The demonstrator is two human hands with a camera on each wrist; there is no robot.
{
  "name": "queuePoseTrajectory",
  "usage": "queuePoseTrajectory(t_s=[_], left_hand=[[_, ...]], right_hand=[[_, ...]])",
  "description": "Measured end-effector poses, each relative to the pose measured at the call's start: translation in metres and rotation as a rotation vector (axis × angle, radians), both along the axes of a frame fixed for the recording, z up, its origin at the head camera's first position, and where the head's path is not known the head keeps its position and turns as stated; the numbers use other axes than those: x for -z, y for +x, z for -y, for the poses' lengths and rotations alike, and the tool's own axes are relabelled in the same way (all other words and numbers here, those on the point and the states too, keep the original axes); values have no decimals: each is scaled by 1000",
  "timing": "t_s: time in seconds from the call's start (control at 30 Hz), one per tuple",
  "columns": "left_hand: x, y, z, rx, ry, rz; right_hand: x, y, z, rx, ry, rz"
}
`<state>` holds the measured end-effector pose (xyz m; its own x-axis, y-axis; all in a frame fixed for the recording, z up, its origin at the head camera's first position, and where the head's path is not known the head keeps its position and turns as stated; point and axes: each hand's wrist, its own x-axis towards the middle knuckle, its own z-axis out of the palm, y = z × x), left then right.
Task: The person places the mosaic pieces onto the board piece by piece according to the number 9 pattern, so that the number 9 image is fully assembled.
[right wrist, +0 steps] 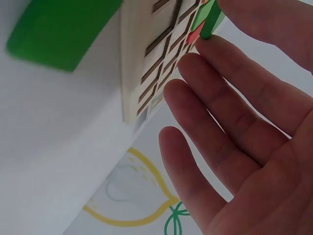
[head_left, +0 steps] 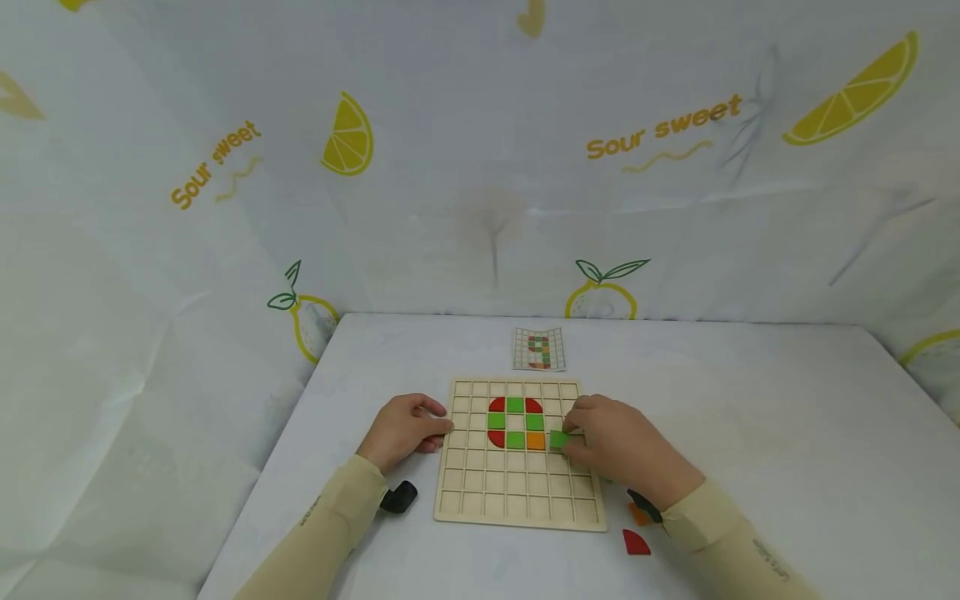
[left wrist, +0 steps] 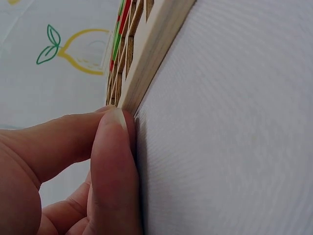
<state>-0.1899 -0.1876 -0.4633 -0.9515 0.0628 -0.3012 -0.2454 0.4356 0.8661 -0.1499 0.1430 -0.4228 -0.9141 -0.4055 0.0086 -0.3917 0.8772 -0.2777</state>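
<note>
A square wooden grid board (head_left: pixel 505 483) lies on the white table. Red quarter-round tiles, green square tiles and one orange square tile (head_left: pixel 536 441) form a ring-like pattern in its upper middle cells. My left hand (head_left: pixel 399 432) pinches the board's left edge between thumb and index finger, seen close up in the left wrist view. Over the right side of the board, my right hand (head_left: pixel 617 440) pinches a green square tile (head_left: pixel 558 439) between thumb and index finger. That tile (right wrist: pixel 212 19) stands edge-on in the right wrist view, the other fingers loosely extended.
Behind the board lies a printed pattern card (head_left: pixel 538 349). Right of the board are a loose red quarter-round tile (head_left: pixel 636 542) and an orange tile (head_left: pixel 640 515) partly under the right wrist. A green piece (right wrist: pixel 63 34) shows close in the right wrist view. Printed cloth hangs behind the table.
</note>
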Motion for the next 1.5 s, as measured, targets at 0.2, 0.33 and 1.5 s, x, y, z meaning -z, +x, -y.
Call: queuePoseTrajectory(t_s=[0.2, 0.33, 1.5], left_hand=[[0, 0, 0, -1, -8, 6], [-1, 0, 0, -5, -11, 7], [2, -2, 0, -4, -28, 17]], right_hand=[[2, 4, 14, -24, -22, -18], [5, 7, 21, -57, 12, -43], [13, 10, 30, -122, 86, -97]])
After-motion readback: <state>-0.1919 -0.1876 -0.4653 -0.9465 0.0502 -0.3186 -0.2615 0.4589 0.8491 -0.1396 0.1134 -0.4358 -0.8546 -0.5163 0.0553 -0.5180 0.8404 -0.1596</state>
